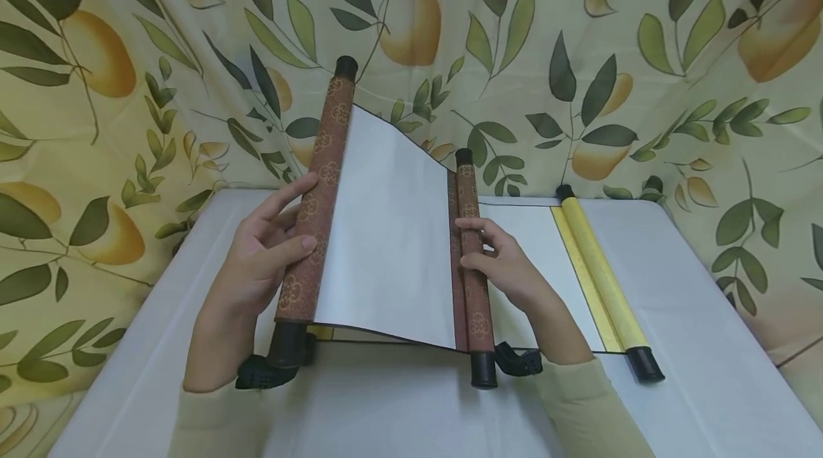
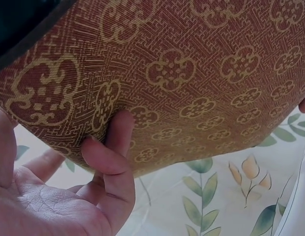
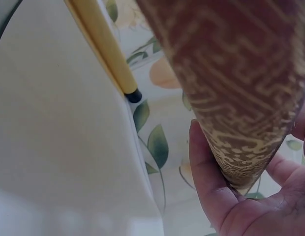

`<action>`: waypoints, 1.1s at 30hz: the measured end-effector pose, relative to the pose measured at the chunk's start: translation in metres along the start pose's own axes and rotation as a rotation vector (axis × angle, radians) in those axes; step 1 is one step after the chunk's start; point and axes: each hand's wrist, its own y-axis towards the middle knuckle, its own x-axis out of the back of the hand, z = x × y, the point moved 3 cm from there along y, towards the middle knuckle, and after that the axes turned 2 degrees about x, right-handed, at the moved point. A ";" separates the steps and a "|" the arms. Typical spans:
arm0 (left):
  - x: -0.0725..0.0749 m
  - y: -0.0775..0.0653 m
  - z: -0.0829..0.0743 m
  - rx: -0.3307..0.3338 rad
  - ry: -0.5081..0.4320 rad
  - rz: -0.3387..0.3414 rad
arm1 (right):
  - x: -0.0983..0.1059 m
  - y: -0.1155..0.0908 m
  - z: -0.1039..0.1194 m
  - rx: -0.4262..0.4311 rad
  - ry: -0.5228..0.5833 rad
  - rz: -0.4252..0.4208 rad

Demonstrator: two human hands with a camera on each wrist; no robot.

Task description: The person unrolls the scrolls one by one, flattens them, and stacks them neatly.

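A reddish-brown patterned scroll [image 1: 392,236] is held up and partly unrolled, its blank white sheet facing me. My left hand [image 1: 270,251] grips the thicker left roll, thumb in front and fingers behind. With thumb and fingers, my right hand [image 1: 498,251] pinches the thinner right roll. Black end caps show at both ends of each roll. In the left wrist view, curled fingertips [image 2: 106,152] touch the brocade backing [image 2: 192,83]. The right wrist view shows fingers around the tapered edge of the brocade [image 3: 236,123].
Behind the held scroll, a yellow scroll [image 1: 601,272] with black end caps lies spread on the white-covered table [image 1: 411,415]. Its white sheet [image 1: 546,265] passes behind the brown scroll. A curtain [image 1: 411,86] printed with fruit and leaves hangs along the far table edge.
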 end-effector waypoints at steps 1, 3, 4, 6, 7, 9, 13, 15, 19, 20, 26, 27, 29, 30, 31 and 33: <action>0.000 0.000 -0.001 -0.001 -0.006 -0.004 | 0.000 0.000 0.000 -0.004 0.004 0.003; 0.000 0.000 -0.001 0.002 -0.014 -0.024 | -0.001 0.000 0.000 -0.012 0.012 0.003; 0.000 0.000 -0.001 0.005 -0.021 -0.033 | -0.001 0.000 0.000 -0.016 0.019 0.004; -0.001 0.000 -0.002 0.010 -0.035 -0.051 | -0.001 0.000 0.000 -0.021 0.033 0.008; -0.001 0.000 -0.002 0.009 -0.039 -0.059 | -0.001 0.001 0.001 -0.021 0.038 0.008; -0.002 0.000 -0.003 0.008 -0.052 -0.073 | -0.001 0.001 0.001 -0.019 0.050 0.012; -0.003 -0.001 -0.004 0.008 -0.069 -0.090 | -0.002 0.001 0.001 -0.018 0.057 0.026; -0.002 -0.002 -0.005 0.001 -0.076 -0.092 | -0.003 0.001 0.000 -0.014 0.057 0.033; -0.001 -0.005 -0.008 -0.018 -0.092 -0.087 | -0.004 0.002 -0.001 -0.016 0.056 0.042; 0.000 -0.005 -0.009 -0.022 -0.097 -0.086 | -0.004 0.003 -0.002 -0.016 0.061 0.045; -0.002 -0.006 -0.013 -0.024 -0.132 -0.091 | -0.004 0.002 -0.002 -0.007 0.074 0.071; -0.003 -0.006 -0.013 -0.025 -0.132 -0.091 | -0.004 0.002 -0.003 -0.005 0.075 0.078; -0.003 -0.007 -0.014 -0.023 -0.129 -0.096 | -0.004 0.001 -0.003 -0.001 0.074 0.083; -0.003 -0.007 -0.014 -0.022 -0.129 -0.097 | -0.004 0.001 -0.003 0.000 0.076 0.084; -0.003 -0.007 -0.014 -0.024 -0.130 -0.098 | -0.004 0.001 -0.003 -0.001 0.076 0.084; -0.003 -0.007 -0.013 -0.024 -0.133 -0.100 | -0.004 0.001 -0.003 -0.004 0.076 0.080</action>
